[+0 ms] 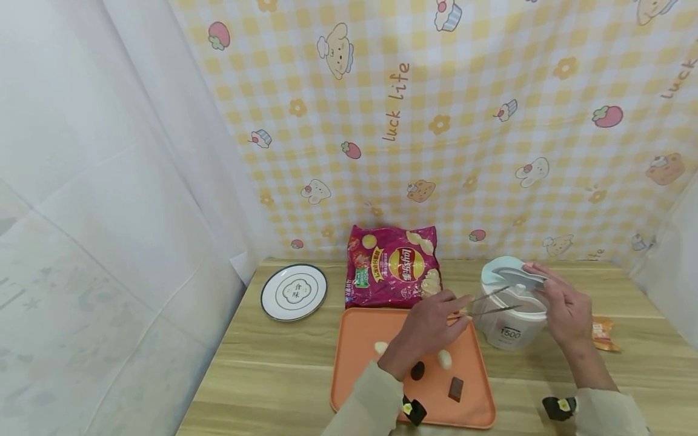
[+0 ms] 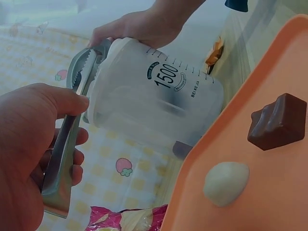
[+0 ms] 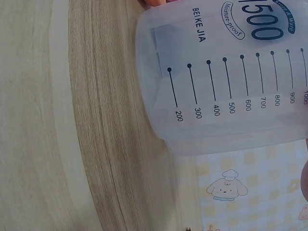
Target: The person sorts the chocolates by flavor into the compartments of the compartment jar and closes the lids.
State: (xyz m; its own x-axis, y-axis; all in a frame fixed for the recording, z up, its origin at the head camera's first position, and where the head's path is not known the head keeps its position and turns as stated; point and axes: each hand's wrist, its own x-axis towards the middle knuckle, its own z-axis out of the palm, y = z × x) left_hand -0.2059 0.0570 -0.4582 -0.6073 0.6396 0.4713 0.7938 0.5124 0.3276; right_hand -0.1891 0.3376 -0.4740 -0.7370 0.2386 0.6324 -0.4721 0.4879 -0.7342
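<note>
From the head view, a person sits at a wooden surface (image 1: 272,369). The left hand (image 1: 422,333) pinches metal tongs (image 1: 491,303), whose tips reach over the mouth of a white plastic canister (image 1: 509,330) standing just right of an orange tray (image 1: 392,387). The right hand (image 1: 564,306) rests on the canister's lid (image 1: 504,272), fingers curled over its far edge. Small pale and brown sweets (image 1: 444,359) lie on the tray; a crisp bag (image 1: 394,266) and a plate (image 1: 294,292) sit behind it.

The left wrist view shows the left fingers (image 2: 72,103) wrapped round the tongs (image 2: 62,159), arms squeezed close together; whether anything sits between the tips cannot be told. The canister (image 2: 159,106) is translucent and marked 1500. A brown block (image 2: 278,121) and a pale lump (image 2: 226,183) lie on the tray (image 2: 269,192).

The right wrist view shows only the canister's wall (image 3: 226,82) with its measuring marks; the right hand's fingers are out of sight.

The canister looks light, stiff and smooth, likely to slide, so it is best steadied at the lid or rim. The tongs are rigid and slim, best held mid-length.
</note>
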